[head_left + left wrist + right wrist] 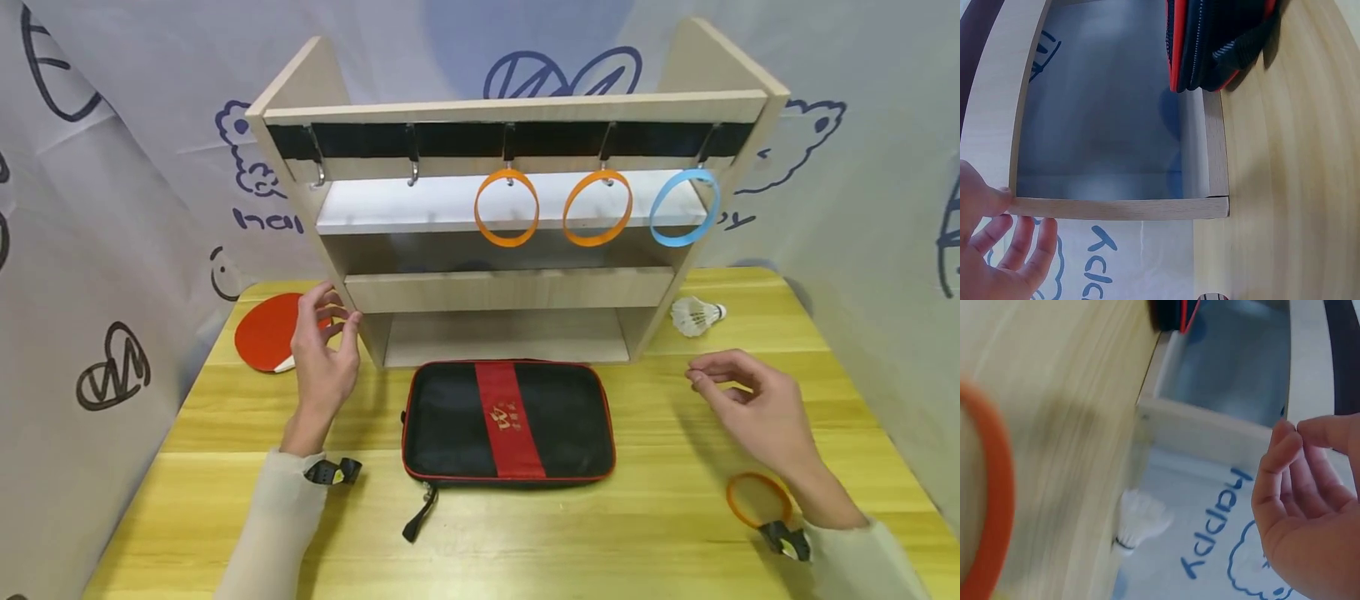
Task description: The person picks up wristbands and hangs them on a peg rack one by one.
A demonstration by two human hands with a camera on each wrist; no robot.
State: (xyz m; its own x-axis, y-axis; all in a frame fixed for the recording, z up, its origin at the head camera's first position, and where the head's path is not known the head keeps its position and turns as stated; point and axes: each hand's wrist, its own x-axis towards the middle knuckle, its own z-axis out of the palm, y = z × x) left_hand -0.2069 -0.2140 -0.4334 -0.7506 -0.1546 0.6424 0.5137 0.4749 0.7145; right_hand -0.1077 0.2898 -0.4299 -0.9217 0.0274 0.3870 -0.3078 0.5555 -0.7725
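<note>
My left hand (325, 350) holds the left side panel of the wooden shelf (510, 292). Its thumb lies on the panel's front edge, and the fingers are on the outer face in the left wrist view. My right hand (757, 400) is raised over the table right of the shelf, thumb and index fingertips together with nothing visible between them. Near its wrist is an orange ring (731, 502), large at the left of the right wrist view. Two orange rings (480, 225) and a blue ring (658, 233) hang from the shelf's right-hand hooks.
A black case (450, 421) with a red stripe lies in front of the shelf. A red table tennis paddle (262, 333) lies to the left, partly behind my left hand. On the right, a shuttlecock (690, 317) sits beside the shelf. The two left hooks (413, 171) carry nothing.
</note>
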